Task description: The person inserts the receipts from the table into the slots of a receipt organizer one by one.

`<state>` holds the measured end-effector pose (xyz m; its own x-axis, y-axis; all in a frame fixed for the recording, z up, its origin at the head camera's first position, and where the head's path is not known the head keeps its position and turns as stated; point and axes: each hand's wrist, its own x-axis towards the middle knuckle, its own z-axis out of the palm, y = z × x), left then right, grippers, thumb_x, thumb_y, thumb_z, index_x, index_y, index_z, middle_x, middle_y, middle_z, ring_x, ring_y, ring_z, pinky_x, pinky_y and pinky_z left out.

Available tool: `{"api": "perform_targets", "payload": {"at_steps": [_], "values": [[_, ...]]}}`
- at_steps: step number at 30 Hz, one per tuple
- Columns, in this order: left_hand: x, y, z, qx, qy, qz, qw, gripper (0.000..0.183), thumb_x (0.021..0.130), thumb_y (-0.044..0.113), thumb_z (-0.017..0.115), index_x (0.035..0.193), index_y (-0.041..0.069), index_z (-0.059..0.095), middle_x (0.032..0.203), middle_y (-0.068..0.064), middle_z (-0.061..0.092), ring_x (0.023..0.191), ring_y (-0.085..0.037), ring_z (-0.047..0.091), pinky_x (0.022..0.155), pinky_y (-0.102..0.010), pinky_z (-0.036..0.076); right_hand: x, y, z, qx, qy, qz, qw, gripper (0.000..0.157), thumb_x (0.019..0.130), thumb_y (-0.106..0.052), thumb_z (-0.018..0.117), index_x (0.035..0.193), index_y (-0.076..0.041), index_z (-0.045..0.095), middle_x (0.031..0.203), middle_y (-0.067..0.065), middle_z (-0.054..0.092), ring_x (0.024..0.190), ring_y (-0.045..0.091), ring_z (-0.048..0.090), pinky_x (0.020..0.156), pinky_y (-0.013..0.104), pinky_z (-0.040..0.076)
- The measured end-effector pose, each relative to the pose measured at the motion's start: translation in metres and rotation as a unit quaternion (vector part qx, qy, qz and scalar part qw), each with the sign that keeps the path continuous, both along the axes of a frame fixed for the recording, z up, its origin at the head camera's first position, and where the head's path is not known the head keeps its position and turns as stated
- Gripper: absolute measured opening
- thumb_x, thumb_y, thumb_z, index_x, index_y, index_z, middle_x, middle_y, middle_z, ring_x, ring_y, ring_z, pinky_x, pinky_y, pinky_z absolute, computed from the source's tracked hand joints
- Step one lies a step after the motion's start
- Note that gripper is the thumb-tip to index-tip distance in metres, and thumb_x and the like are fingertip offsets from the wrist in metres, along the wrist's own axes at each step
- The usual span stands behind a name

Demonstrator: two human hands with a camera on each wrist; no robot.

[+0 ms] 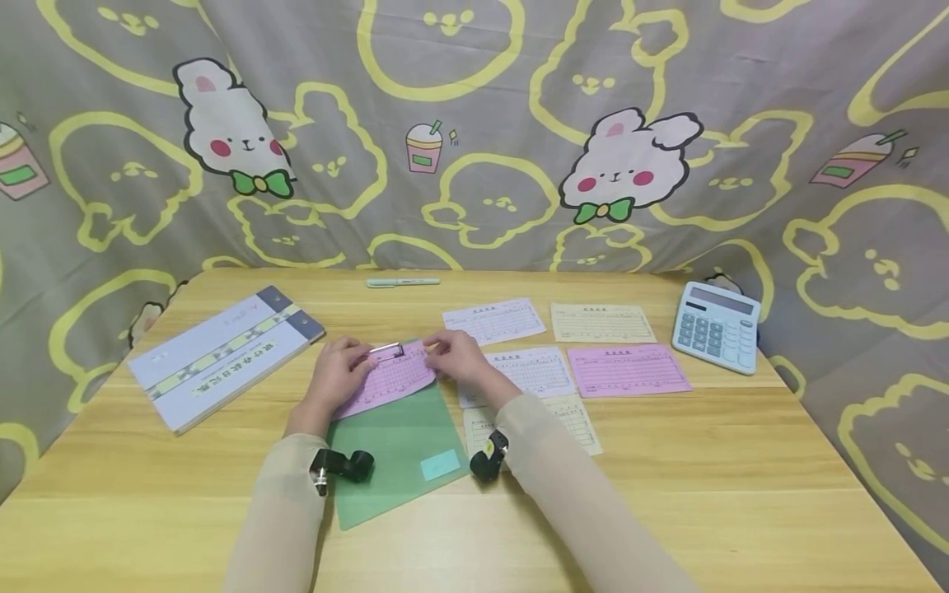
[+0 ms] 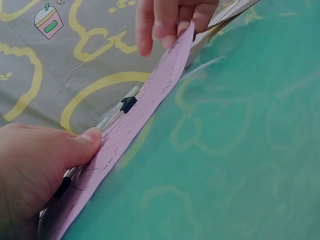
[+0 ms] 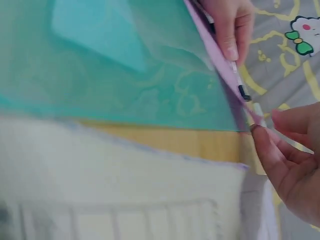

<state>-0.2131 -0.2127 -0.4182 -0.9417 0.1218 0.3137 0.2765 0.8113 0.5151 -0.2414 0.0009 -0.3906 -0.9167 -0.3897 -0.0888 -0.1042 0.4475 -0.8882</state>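
Observation:
A green clip folder lies on the table with a printed pink slip across its top end. At that end my left hand pinches the metal clip, its thumb pressed on the wire bar in the left wrist view. With its fingertips my right hand pinches the right end of the same slip. In the right wrist view, the slip's corner comes between the thumb and fingers. Part of the clip is hidden behind my left hand.
A bound ledger lies on the left and a pen at the back. Right of the folder are several printed slips, among them a white one, a yellow one and another pink one. A calculator lies far right.

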Motion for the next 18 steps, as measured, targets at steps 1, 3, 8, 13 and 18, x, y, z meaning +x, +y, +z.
{"api": "perform_targets", "payload": {"at_steps": [1,3,8,13,18], "values": [[0.0,0.0,0.0,0.003,0.0,0.002,1.0,0.032,0.081,0.015,0.06,0.105,-0.005,0.059,0.1,-0.019,0.052,0.094,-0.033,0.041,0.082,-0.044,0.031,0.0,0.002,0.002,-0.006,-0.001,0.001,1.0,0.034,0.076,0.001,0.059,0.11,-0.001,0.055,0.08,0.006,0.056,0.063,0.016,0.055,0.055,0.025,0.048],[0.001,-0.001,0.0,0.008,0.001,0.003,1.0,0.032,0.081,0.015,0.06,0.105,-0.005,0.059,0.1,-0.019,0.052,0.094,-0.033,0.041,0.082,-0.044,0.031,0.001,0.006,0.008,-0.016,0.006,0.008,1.0,0.035,0.076,0.0,0.059,0.111,0.0,0.054,0.083,0.007,0.056,0.066,0.017,0.056,0.057,0.026,0.049],[0.001,-0.001,0.0,0.014,0.007,0.004,0.9999,0.031,0.08,0.015,0.061,0.103,-0.005,0.06,0.098,-0.018,0.052,0.093,-0.033,0.041,0.081,-0.045,0.03,0.004,0.018,0.027,-0.04,0.045,0.035,0.998,0.034,0.079,-0.004,0.059,0.111,0.003,0.053,0.087,0.01,0.057,0.072,0.02,0.057,0.061,0.026,0.049],[0.0,-0.001,-0.001,0.015,0.008,0.006,0.9998,0.03,0.08,0.015,0.061,0.103,-0.005,0.06,0.099,-0.02,0.052,0.094,-0.035,0.042,0.082,-0.046,0.03,0.011,0.037,0.05,-0.064,0.068,0.05,0.994,0.031,0.079,-0.004,0.06,0.109,0.001,0.055,0.088,0.011,0.057,0.075,0.019,0.057,0.064,0.028,0.049],[0.0,-0.001,-0.002,0.017,0.011,0.007,0.9998,0.03,0.079,0.014,0.062,0.102,-0.005,0.06,0.099,-0.021,0.052,0.094,-0.036,0.042,0.083,-0.046,0.03,0.019,0.069,0.067,-0.046,0.1,0.056,0.992,0.032,0.08,-0.009,0.061,0.11,-0.002,0.056,0.091,0.011,0.058,0.079,0.02,0.056,0.065,0.028,0.049]]}}
